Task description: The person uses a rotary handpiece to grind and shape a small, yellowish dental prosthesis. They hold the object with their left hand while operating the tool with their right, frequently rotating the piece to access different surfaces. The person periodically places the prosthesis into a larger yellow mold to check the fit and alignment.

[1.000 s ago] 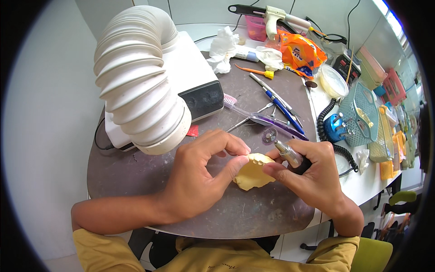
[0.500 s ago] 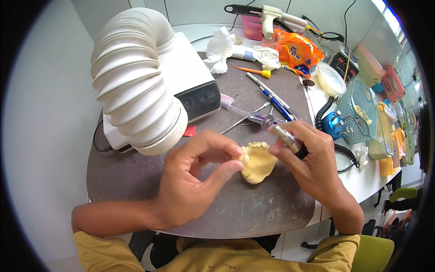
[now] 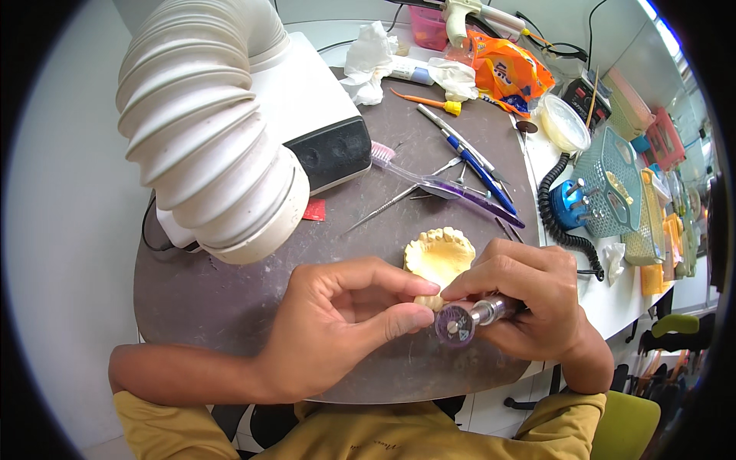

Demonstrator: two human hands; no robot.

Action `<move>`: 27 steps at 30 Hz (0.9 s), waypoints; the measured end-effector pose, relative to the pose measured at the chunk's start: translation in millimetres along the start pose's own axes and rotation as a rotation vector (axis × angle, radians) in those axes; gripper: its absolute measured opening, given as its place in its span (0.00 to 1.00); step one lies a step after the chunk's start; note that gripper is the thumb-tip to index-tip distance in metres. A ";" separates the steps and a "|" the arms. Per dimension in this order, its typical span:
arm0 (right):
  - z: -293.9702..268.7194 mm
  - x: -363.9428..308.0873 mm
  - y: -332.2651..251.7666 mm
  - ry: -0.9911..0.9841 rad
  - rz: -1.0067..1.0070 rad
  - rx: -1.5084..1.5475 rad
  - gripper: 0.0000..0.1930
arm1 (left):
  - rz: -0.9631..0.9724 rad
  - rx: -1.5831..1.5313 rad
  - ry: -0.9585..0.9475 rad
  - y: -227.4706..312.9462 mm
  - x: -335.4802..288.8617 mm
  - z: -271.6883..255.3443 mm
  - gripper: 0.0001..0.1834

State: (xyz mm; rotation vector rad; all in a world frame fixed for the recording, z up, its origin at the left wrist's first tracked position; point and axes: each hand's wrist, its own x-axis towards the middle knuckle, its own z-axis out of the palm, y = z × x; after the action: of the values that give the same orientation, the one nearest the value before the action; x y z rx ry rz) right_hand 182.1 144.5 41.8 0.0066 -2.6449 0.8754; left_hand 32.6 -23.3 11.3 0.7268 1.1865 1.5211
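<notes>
My left hand (image 3: 349, 314) pinches a small cream tooth-shaped piece (image 3: 429, 302), which looks like a dental crown, between thumb and fingertips. My right hand (image 3: 529, 295) is wrapped around a metal rotary handpiece (image 3: 497, 308). At its tip a round purple-tinted disc (image 3: 455, 325) sits just beside the crown; whether they touch I cannot tell. The right fingertips meet the left ones at the piece. Just beyond both hands a yellow plaster dental model (image 3: 438, 257) with a row of teeth lies on the brown work mat (image 3: 368, 238), its near edge partly hidden by my fingers.
A white ribbed hose (image 3: 203, 130) arches over a white and black box at left. Beyond the model lie a purple toothbrush (image 3: 445, 185), a blue pen (image 3: 479, 172) and metal instruments. A coiled black cord (image 3: 553, 203), a blue bur holder (image 3: 569, 203) and baskets (image 3: 609, 180) line the right.
Both hands have come closer to me and together, with the crown and handpiece. The disc now faces me beside the crown. The dental model shows apart from the crown, behind my hands.
</notes>
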 end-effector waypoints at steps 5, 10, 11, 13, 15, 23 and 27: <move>4.3 0.8 2.3 0.073 -0.026 0.015 0.11 | -0.040 -0.055 -0.026 1.8 4.0 -0.1 0.10; -1.4 -0.9 0.6 0.013 -0.024 -0.115 0.16 | -0.023 -0.142 0.002 -3.8 6.9 -3.7 0.09; -1.9 -0.5 -0.1 0.004 -0.021 -0.156 0.16 | -0.007 -0.162 0.020 -3.6 6.8 -4.3 0.08; -1.3 -1.6 1.1 0.037 -0.051 -0.249 0.17 | -0.063 -0.214 -0.015 -0.5 5.9 -4.2 0.08; 0.9 -2.6 4.0 0.055 -0.059 -0.286 0.19 | -0.102 -0.254 -0.054 1.2 5.2 -5.5 0.08; 2.9 -3.2 4.5 0.062 -0.026 -0.270 0.30 | -0.117 -0.317 -0.113 -8.0 6.5 -9.1 0.07; 4.5 -4.0 4.7 0.044 -0.022 -0.287 0.30 | -0.121 -0.341 -0.133 -8.1 8.2 -10.2 0.07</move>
State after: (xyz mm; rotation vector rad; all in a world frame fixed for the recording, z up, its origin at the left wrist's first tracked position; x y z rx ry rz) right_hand 183.8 145.2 34.4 -0.0540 -2.6976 0.4773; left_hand 24.0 -18.9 -0.7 0.5087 0.8292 1.4999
